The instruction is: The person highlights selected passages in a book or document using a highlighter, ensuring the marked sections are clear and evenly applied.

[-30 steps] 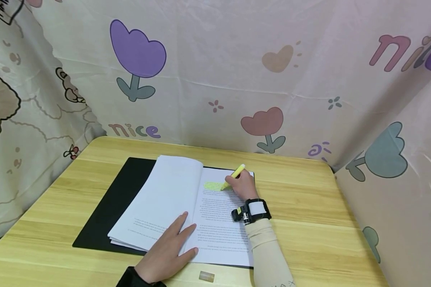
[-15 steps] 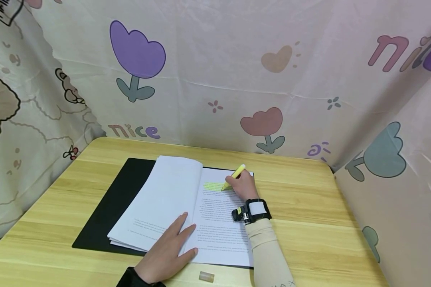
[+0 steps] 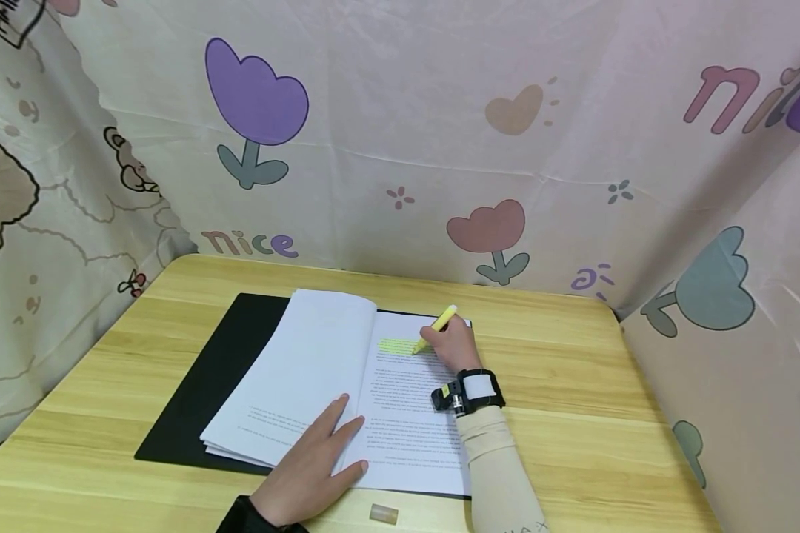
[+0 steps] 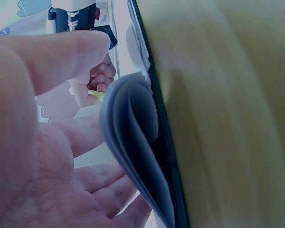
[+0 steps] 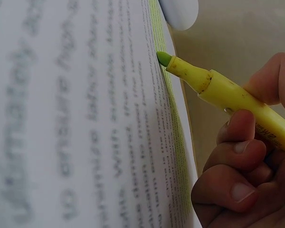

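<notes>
A yellow highlighter [image 3: 444, 317] is gripped in my right hand [image 3: 456, 346], its tip at the printed right page [image 3: 413, 437]. In the right wrist view, the green-tinted highlighter tip [image 5: 164, 59] meets the paper at a band of yellow-green marked lines [image 5: 173, 123]. My left hand [image 3: 316, 463] lies with fingers spread over the inner lower part of the open pages, close to the fold. The mostly blank left page [image 3: 313, 348] bulges upward; its curled sheets [image 4: 128, 128] show edge-on in the left wrist view.
A black folder cover [image 3: 200, 392] lies under the pages, sticking out at left. One small greyish-brown piece [image 3: 383, 514] sits on the wooden table [image 3: 560, 370] near the front, beside my left thumb. Patterned cloth [image 3: 387, 111] hangs behind and at both sides.
The highlighter tip has shifted slightly right along the line of text, my right hand moving with it. My left hand has stayed in place on the pages.
</notes>
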A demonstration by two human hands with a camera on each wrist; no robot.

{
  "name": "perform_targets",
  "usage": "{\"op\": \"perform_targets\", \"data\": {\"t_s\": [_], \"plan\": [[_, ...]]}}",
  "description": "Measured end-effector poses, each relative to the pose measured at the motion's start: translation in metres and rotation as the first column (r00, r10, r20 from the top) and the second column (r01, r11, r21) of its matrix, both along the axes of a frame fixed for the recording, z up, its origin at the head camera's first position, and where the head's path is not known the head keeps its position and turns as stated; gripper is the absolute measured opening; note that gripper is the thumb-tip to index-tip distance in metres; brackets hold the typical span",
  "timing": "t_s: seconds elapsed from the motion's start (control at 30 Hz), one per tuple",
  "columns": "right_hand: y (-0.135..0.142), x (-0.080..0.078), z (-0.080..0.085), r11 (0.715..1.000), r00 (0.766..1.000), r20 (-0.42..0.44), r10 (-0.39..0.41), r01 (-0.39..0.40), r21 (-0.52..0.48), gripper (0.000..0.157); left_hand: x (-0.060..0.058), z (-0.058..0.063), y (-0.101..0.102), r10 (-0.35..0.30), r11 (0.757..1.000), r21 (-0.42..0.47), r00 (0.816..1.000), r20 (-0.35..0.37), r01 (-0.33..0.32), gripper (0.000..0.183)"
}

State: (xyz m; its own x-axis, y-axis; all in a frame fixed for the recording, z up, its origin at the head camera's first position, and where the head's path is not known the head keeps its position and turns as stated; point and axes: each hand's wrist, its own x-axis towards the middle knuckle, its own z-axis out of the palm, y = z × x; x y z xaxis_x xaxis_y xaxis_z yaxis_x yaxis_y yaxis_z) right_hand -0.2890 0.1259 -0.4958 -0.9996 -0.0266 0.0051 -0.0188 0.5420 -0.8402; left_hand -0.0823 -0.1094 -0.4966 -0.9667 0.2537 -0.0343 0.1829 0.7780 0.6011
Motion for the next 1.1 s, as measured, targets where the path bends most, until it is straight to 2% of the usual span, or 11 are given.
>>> {"op": "perform_targets", "data": {"t_s": [0.23,1.1], "plan": [[0.0008,0.0003,0.0005,1.0,1.0,0.023,-0.003,0.003,-0.006,0.02,0.0004,0.0007,0.0005,-0.004,1.0,0.004,1.0,0.014,0.004,0.066],[0.004,-0.0003,-0.0003,1.0,1.0,0.023,-0.016,0.016,0.002,0.019,0.0005,0.0004,-0.0001,0.003,1.0,-0.012,1.0,0.016,-0.003,0.067]]}}
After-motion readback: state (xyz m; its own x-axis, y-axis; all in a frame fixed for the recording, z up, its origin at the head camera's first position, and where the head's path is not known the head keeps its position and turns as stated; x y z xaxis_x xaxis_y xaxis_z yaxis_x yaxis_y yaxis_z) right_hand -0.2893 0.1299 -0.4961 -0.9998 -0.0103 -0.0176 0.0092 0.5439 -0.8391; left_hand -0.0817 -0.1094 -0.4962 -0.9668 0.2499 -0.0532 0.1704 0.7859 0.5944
